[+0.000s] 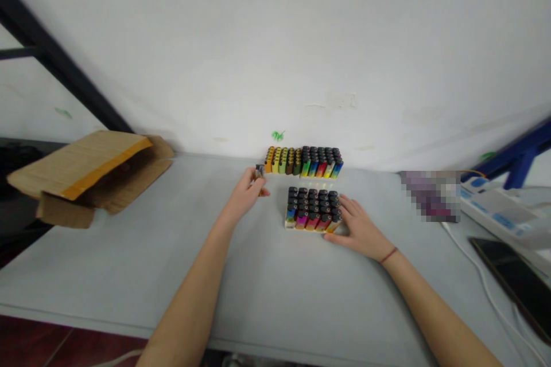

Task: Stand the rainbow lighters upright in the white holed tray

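Note:
Between the fingers of my left hand (247, 188) is a lighter (260, 171) with a dark top, its body mostly covered by my fingers. My right hand (356, 228) rests against the right side of a tray of lighters (313, 209), thumb at the front corner and fingers along the side. Black tops and multicoloured bodies fill that tray in rows. Behind it, near the wall, stand a block of yellow, orange and brown lighters (283, 160) and, touching it on the right, a block of rainbow-coloured lighters (322, 161). My left hand is just in front of the yellow block's left end.
An opened cardboard box (99, 163) lies at the table's left. To the right are a blurred-out item (430, 196), a white power strip (503, 212), a dark phone (514, 284) and a white cable (477, 272). A white wall (241, 69) closes off the back of the grey table (267, 292).

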A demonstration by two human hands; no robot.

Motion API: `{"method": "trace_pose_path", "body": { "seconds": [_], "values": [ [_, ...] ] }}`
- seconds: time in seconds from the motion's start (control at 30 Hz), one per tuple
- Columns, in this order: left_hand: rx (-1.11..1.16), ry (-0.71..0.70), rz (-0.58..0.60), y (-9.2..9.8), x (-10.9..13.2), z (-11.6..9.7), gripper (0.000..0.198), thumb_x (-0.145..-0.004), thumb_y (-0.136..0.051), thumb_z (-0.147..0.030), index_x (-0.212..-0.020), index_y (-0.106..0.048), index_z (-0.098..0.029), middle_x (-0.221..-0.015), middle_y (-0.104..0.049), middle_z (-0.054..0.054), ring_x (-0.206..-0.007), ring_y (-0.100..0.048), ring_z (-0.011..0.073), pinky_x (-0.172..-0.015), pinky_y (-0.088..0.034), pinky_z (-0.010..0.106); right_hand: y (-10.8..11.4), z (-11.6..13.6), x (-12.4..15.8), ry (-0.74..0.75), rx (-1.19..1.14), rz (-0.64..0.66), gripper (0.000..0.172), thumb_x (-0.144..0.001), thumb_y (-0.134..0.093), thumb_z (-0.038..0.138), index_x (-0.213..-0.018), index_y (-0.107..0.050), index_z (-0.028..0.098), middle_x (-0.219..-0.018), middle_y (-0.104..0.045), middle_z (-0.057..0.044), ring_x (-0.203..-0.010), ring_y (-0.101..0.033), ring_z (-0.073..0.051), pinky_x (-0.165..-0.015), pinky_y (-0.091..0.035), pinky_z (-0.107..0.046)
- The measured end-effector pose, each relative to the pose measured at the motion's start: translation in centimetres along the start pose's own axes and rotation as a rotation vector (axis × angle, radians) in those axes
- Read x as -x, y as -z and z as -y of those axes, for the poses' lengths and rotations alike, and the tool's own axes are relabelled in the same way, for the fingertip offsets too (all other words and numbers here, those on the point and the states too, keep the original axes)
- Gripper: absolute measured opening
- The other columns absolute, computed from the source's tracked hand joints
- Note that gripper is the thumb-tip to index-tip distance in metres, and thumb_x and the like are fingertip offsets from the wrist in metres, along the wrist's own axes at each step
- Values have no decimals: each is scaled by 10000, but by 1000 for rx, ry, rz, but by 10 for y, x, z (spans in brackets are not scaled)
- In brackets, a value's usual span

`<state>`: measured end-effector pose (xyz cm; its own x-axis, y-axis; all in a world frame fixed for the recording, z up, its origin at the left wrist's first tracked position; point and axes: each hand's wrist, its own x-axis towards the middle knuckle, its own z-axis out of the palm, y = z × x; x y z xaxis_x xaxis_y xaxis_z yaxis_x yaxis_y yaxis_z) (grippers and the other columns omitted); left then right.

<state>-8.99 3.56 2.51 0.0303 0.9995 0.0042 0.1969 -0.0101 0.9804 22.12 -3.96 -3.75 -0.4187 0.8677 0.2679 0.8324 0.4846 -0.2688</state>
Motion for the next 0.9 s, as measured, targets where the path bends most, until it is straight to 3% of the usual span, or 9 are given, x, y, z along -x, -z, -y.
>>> {"method": "trace_pose_path", "body": {
  "seconds": [0.1, 0.23, 0.37, 0.43, 0.53, 0.63, 0.9],
  "values": [
    [199, -4, 27, -15, 10, -11, 242, -707, -544, -318, -903, -456, -207, -806, -618, -35, -529, -577, 85, -594, -502, 263, -1, 0, 1, 4, 2, -12, 866, -826, -552, 765, -1410, -502, 126, -1459, -499, -249, -1380, -426, -421, -1110, -355, -644],
    [334, -9, 45, -30, 17, -14, 323, -672, -547, -281, -981, -511, -194, -622, -568, -64, -506, -532, 99, -540, -449, 235, -3, -1, 1, 8, 1, -24, 874, -822, -550, 773, -1409, -502, 127, -1458, -500, -249, -1382, -422, -425, -1106, -359, -647],
    [499, 50, 37, -40, 17, -11, 212, -620, -556, -259, -818, -522, -192, -519, -439, -89, -446, -424, 78, -495, -404, 217, -3, -2, 1, 11, 7, -28, 882, -824, -538, 778, -1403, -504, 115, -1457, -500, -255, -1381, -423, -427, -1106, -361, -645],
    [557, 121, 49, -43, 17, -10, 155, -678, -538, -339, -722, -502, -195, -479, -377, -88, -400, -350, 71, -441, -343, 211, -3, -2, 1, 11, 10, -26, 883, -822, -540, 779, -1400, -507, 113, -1455, -502, -256, -1378, -427, -429, -1106, -361, -647],
    [545, 173, 26, -46, 17, -8, 432, -826, -406, -550, -571, -453, -204, -417, -316, -63, -361, -306, 77, -405, -281, 217, -3, -2, 1, 7, 10, -20, 884, -823, -545, 775, -1408, -501, 113, -1460, -499, -254, -1380, -426, -426, -1110, -357, -644],
    [485, 139, -29, -48, 18, -3, 610, -860, -328, -683, -466, -369, -218, -375, -264, -50, -344, -279, 76, -391, -235, 217, -3, -2, 1, 2, 8, -12, 886, -822, -555, 767, -1413, -496, 109, -1466, -491, -255, -1387, -418, -423, -1117, -349, -641],
    [466, 157, -80, -54, 14, 8, 542, -871, -378, -547, -442, -333, -218, -355, -223, -62, -330, -187, 61, -364, -151, 201, -3, -2, 1, 1, 8, -7, 881, -824, -564, 758, -1434, -475, 127, -1469, -491, -244, -1385, -421, -419, -1119, -346, -638]
  ]
}}
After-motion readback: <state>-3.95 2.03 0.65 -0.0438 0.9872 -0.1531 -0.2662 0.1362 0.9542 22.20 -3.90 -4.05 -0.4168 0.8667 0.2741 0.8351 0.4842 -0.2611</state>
